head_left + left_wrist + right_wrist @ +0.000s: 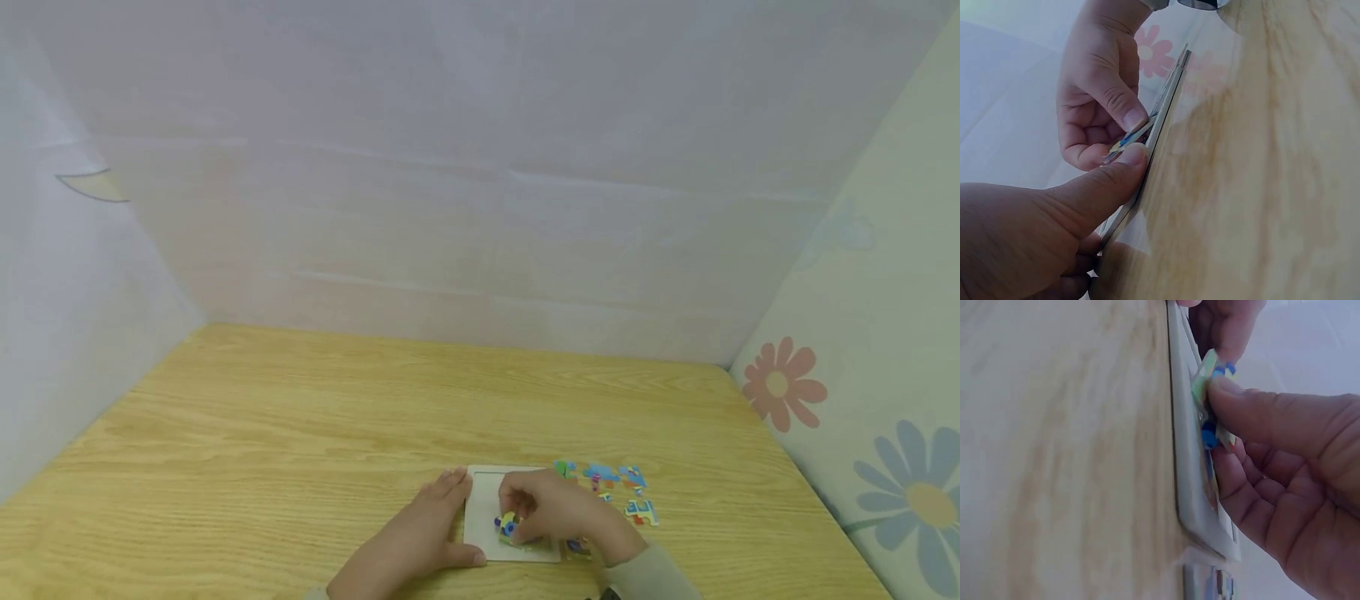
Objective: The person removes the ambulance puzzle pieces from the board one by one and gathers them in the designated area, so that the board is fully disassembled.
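A white puzzle tray [480, 527] with a raised rim lies flat on the table. My left hand [422, 533] holds its left side, thumb at the near corner and fingers by the far corner. Over the tray, my right hand [561, 506] pinches a colourful jigsaw piece [507, 528] between thumb and fingers. In the right wrist view this piece [1204, 384] is tilted above the tray, showing green, blue and yellow. Part of the tray's inside is hidden behind the right hand.
Several loose jigsaw pieces [602, 473] lie right of the tray, one white, blue and orange piece [642, 511] farthest right. Another piece [578, 547] shows below the right wrist. Pale walls surround the wooden table [300, 433], with printed flowers [783, 383] on the right.
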{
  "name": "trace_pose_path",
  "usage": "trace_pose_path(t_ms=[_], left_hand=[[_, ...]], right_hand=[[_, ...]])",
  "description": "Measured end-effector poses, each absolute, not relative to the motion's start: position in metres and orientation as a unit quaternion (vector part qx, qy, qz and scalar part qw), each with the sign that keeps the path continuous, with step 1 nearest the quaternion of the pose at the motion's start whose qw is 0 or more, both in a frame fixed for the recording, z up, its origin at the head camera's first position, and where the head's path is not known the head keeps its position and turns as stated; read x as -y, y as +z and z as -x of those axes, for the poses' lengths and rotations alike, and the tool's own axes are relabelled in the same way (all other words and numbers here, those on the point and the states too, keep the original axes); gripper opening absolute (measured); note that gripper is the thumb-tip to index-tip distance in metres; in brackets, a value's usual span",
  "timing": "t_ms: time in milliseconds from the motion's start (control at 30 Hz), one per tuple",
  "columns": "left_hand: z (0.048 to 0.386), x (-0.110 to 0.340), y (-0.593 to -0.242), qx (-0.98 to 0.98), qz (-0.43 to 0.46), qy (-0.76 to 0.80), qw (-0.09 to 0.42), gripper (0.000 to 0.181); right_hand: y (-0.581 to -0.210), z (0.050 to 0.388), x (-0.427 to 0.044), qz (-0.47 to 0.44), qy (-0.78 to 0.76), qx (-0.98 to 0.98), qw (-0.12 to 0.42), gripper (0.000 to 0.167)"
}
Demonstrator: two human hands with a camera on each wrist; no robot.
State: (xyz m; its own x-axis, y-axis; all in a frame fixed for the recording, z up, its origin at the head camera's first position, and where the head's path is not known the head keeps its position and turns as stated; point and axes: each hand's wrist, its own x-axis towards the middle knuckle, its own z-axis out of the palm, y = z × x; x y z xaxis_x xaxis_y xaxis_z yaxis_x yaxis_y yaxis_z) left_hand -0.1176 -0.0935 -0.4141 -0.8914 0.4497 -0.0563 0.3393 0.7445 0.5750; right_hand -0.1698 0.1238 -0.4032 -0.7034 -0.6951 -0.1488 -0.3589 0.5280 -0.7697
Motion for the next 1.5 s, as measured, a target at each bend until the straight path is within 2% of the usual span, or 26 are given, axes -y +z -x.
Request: trace_pose_path(t_ms=[233, 467, 767, 1000, 1300, 1500], left_hand=[[0.117, 0.092, -0.414, -0.934, -0.211, 0.276, 0.08, 0.091], [0.118, 0.091, -0.414, -0.934, -0.21, 0.276, 0.084, 0.092], [0.117, 0.092, -0.414, -0.934, -0.212, 0.278, 0.076, 0.091], [0.117, 0.093, -0.414, -0.93, -0.213, 0.284, 0.093, 0.093], [0.118, 0.093, -0.414, -0.93, -0.2, 0.286, 0.113, 0.093], [0.118, 0.092, -0.414, -0.93, -0.2, 0.287, 0.111, 0.092]], right_hand=[[-0.411, 0.174, -0.128, 0.28, -0.441, -0.82, 0.234, 0.009], [-0.414, 0.174, -0.129, 0.225, -0.497, -0.805, 0.234, 0.014], [-0.418, 0.172, -0.129, 0.171, -0.531, -0.805, 0.2, 0.013], [-0.417, 0.17, -0.131, 0.176, -0.517, -0.818, 0.184, 0.012], [-0.409, 0.163, -0.144, 0.172, -0.528, -0.812, 0.179, 0.019], [-0.407, 0.158, -0.154, 0.174, -0.541, -0.803, 0.18, 0.021]])
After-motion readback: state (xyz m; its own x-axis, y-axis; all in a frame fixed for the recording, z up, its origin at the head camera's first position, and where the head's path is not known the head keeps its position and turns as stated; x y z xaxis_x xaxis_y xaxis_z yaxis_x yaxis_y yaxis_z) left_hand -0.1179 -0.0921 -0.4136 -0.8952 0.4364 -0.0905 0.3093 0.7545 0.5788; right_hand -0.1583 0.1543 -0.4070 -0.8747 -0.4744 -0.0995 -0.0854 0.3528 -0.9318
